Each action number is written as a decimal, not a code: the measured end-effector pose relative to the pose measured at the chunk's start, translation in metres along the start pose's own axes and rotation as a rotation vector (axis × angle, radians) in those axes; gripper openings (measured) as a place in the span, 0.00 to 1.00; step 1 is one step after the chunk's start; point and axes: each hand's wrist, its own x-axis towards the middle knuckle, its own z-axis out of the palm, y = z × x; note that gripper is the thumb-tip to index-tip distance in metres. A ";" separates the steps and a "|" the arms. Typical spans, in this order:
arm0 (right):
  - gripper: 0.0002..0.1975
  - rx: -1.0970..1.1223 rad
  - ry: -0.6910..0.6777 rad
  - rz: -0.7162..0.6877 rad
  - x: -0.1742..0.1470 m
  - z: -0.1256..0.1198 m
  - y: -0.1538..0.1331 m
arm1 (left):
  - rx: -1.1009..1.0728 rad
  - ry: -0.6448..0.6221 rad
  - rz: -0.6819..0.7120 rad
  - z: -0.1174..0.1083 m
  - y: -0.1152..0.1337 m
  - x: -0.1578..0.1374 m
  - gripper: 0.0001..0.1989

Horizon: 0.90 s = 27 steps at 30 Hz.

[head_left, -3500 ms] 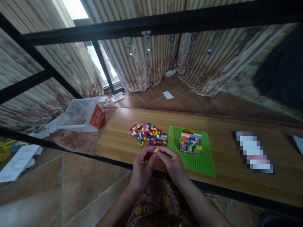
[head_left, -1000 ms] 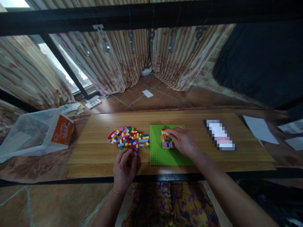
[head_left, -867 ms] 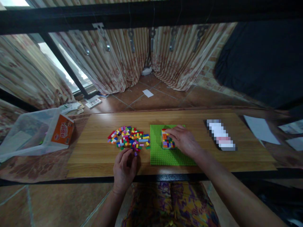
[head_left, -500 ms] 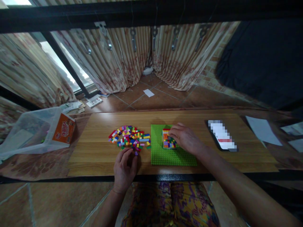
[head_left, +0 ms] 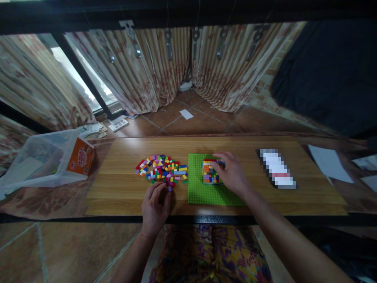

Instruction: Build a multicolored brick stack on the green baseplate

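A square block of multicoloured toy bricks [head_left: 209, 173] sits on a green studded baseplate [head_left: 216, 197]. Over its right side reaches my right hand [head_left: 234, 173], the thumb on top and the forefinger by the far edge, gripping it there; the palm hides the block's right part. A pile of loose toy bricks [head_left: 161, 167] lies left of the baseplate. At the pile's near edge rests my left hand [head_left: 154, 206], fingers loosely curled and thumb apart, with nothing seen in it. A small purple brick [head_left: 169, 189] lies just beyond its thumb tip.
Wooden tabletop [head_left: 118, 196] carries the bricks and baseplate. To the right lies a phone [head_left: 278, 169] with a blurred screen, and papers [head_left: 330, 163] are beyond it. A clear plastic bin [head_left: 50, 157] with an orange label stands at the left.
My right hand has shifted slightly, its thumb and forefinger spreading apart at the block's far right corner. The left hand stays put by the pile. The view has tilted a little.
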 end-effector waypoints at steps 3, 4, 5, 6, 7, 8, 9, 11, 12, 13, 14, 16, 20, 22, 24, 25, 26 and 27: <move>0.16 0.027 -0.013 0.056 -0.003 0.011 0.002 | -0.013 -0.003 0.002 -0.001 0.001 0.001 0.12; 0.16 0.048 -0.013 0.077 -0.003 0.013 0.003 | -0.017 -0.003 0.002 -0.001 0.001 0.001 0.12; 0.15 0.075 -0.013 0.100 -0.003 0.015 0.004 | -0.020 -0.003 0.001 -0.001 0.001 0.001 0.12; 0.15 0.107 -0.016 0.122 -0.002 0.017 0.005 | -0.020 -0.003 0.000 -0.001 0.001 0.001 0.12; 0.14 0.141 -0.018 0.147 -0.001 0.018 0.006 | -0.018 -0.002 -0.002 -0.001 0.001 0.001 0.12; 0.14 0.177 -0.021 0.175 0.000 0.018 0.007 | -0.014 -0.001 -0.005 -0.001 0.001 0.000 0.12; 0.14 0.211 -0.024 0.204 0.001 0.019 0.007 | -0.010 0.000 -0.008 0.000 0.001 0.000 0.12; 0.13 0.269 -0.027 0.255 0.001 0.019 0.007 | -0.007 0.000 -0.010 0.000 0.001 0.000 0.12; 0.13 0.293 -0.025 0.273 0.002 0.019 0.007 | -0.008 -0.001 -0.011 0.000 0.001 0.000 0.12; 0.13 0.312 -0.025 0.285 0.001 0.019 0.007 | -0.011 -0.005 -0.011 0.000 0.001 0.000 0.12; 0.13 0.326 -0.027 0.290 0.001 0.018 0.006 | -0.014 -0.009 -0.010 0.000 0.001 0.000 0.12; 0.13 0.343 -0.032 0.291 0.001 0.018 0.005 | -0.015 -0.012 -0.009 0.000 0.001 -0.001 0.12; 0.13 0.337 -0.052 0.305 0.002 0.016 0.004 | -0.011 -0.008 -0.005 0.000 0.000 -0.001 0.12; 0.13 0.332 -0.056 0.321 0.002 0.017 0.004 | -0.011 -0.008 -0.005 0.000 -0.001 -0.001 0.12; 0.12 0.336 -0.051 0.331 0.003 0.017 0.004 | -0.012 -0.009 -0.004 0.000 -0.001 -0.001 0.12; 0.12 0.340 -0.047 0.334 0.003 0.017 0.004 | -0.013 -0.007 -0.005 0.000 -0.001 -0.001 0.12; 0.12 0.344 -0.045 0.336 0.003 0.017 0.004 | -0.014 -0.004 -0.005 0.000 -0.001 -0.001 0.12; 0.12 0.347 -0.044 0.335 0.003 0.017 0.004 | -0.016 -0.001 -0.005 0.000 -0.001 0.000 0.12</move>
